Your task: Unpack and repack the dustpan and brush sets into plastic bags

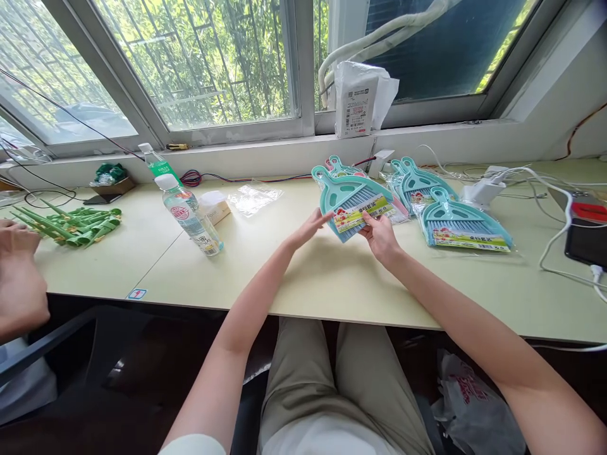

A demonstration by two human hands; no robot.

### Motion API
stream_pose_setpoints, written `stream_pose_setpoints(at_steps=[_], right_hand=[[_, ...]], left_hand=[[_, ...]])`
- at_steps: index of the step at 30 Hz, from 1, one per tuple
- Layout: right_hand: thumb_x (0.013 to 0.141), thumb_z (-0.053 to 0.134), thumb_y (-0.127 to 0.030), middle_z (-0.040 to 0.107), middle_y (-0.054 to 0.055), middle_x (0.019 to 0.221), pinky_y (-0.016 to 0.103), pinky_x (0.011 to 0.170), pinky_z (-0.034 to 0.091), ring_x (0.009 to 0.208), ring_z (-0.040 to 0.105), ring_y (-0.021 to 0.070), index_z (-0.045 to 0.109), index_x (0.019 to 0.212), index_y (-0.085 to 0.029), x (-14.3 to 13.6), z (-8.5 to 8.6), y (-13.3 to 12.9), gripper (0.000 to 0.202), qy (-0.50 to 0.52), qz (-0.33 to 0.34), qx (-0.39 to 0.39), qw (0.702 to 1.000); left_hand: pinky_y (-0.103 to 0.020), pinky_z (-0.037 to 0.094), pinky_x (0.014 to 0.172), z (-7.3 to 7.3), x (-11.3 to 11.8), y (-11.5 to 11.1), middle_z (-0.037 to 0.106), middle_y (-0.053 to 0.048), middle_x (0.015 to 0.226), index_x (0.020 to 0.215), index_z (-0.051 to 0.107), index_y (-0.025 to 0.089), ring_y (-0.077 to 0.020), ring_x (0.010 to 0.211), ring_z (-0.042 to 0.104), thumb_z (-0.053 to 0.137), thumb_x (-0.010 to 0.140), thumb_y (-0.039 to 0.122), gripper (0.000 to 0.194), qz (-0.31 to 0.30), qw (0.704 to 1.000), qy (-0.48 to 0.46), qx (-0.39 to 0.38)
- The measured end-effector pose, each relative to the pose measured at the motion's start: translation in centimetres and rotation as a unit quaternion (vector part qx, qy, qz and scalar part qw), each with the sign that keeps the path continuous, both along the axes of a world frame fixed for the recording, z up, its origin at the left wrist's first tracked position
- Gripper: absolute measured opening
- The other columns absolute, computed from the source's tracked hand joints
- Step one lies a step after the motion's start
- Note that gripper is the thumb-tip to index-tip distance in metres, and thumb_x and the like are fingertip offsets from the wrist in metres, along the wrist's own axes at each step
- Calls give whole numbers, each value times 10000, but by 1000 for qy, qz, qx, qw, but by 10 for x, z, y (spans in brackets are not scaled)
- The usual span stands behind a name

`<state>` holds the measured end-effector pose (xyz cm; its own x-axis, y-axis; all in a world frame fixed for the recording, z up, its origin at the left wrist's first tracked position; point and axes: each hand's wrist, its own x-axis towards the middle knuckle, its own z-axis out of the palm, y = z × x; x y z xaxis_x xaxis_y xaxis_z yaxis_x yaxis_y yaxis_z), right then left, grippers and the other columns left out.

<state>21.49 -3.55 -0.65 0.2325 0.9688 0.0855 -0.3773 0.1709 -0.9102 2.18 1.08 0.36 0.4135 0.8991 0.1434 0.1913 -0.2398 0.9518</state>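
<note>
A turquoise mini dustpan-and-brush set (348,191) with a yellow-green label is held up off the desk, tilted, between my two hands. At its left edge is my left hand (310,229), fingertips against the lower side of the set. My right hand (380,237) pinches the lower right part, thumb over the label and fingers behind. Behind it, partly hidden, lie more sets, one with pink parts (402,210). To the right, a wrapped turquoise set (462,222) lies flat, with other sets (412,178) just behind it.
Two plastic bottles (190,215) and a clear wrapper (255,199) are on the left. Further left lie green woven leaf-like pieces (71,224), beside another person's arm (21,278). White cables, a plug (482,193) and a black-and-red device (587,234) occupy the right side.
</note>
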Motion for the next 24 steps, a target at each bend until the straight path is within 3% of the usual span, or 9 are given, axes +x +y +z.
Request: stream_pose_setpoints(at_steps=[2,4,6,9,11,15,17,20,24], right_hand=[[761,738,-383,705,21,1054,397,781,626,965,706,210,511,1023,-276,8,-1,5,363,-1,-10,-7,1000],[769,731,-354,708,26,1039,393,772,633,962,710,211,510,995,-270,12,-2,8,328,-2,-12,-14,1000],[773,723,-333,711,29,1029,391,775,636,963,713,212,511,981,-268,12,-4,8,304,-1,-11,-22,1000],[779,711,-317,714,31,1032,395,779,639,967,713,214,524,995,-267,9,-5,6,290,-3,0,-25,1000],[783,706,-311,714,31,1041,394,784,640,978,710,215,534,1002,-266,8,-5,4,282,-5,3,-23,1000],[790,690,-269,711,35,1049,382,792,640,969,711,206,542,996,-259,10,-6,3,255,3,-4,-34,999],[788,686,-256,709,39,1054,380,787,641,950,714,202,541,997,-254,11,-7,3,255,2,-5,-38,999],[786,686,-255,710,37,1046,381,776,642,933,717,202,540,994,-254,12,-9,5,255,-9,-5,-41,999],[792,675,-235,718,25,1003,379,771,644,909,720,198,549,963,-251,12,-9,4,213,-15,2,-47,999]], left_hand=[[-477,266,1161,0,-26,14,433,-149,1496,1380,451,205,-290,1452,295,380,943,491,527,152,977,136,70],[-506,123,1204,-4,-56,26,246,-139,1608,1484,326,198,-294,1523,64,434,920,480,640,288,905,291,117],[-548,71,1200,-9,-81,33,172,-147,1633,1532,241,180,-314,1525,36,389,928,476,688,350,845,401,53],[-590,72,1184,-12,-97,34,247,-163,1606,1535,263,209,-343,1492,184,327,931,536,691,347,803,484,12],[-639,61,1160,-7,-94,30,328,-180,1561,1470,403,233,-370,1453,255,326,909,614,682,333,793,509,38],[-687,30,1127,5,-76,20,472,-220,1417,1110,692,193,-409,1384,315,291,897,678,664,301,789,529,79],[-644,41,1146,6,-69,18,505,-225,1370,1012,718,168,-401,1364,336,307,905,657,648,301,782,535,108],[-579,178,1119,0,-66,19,557,-244,1294,1041,700,126,-404,1299,409,406,889,628,601,322,773,539,91],[-493,316,1026,-2,-68,21,583,-228,1279,1136,633,127,-364,1239,490,464,920,385,377,274,795,537,68]])
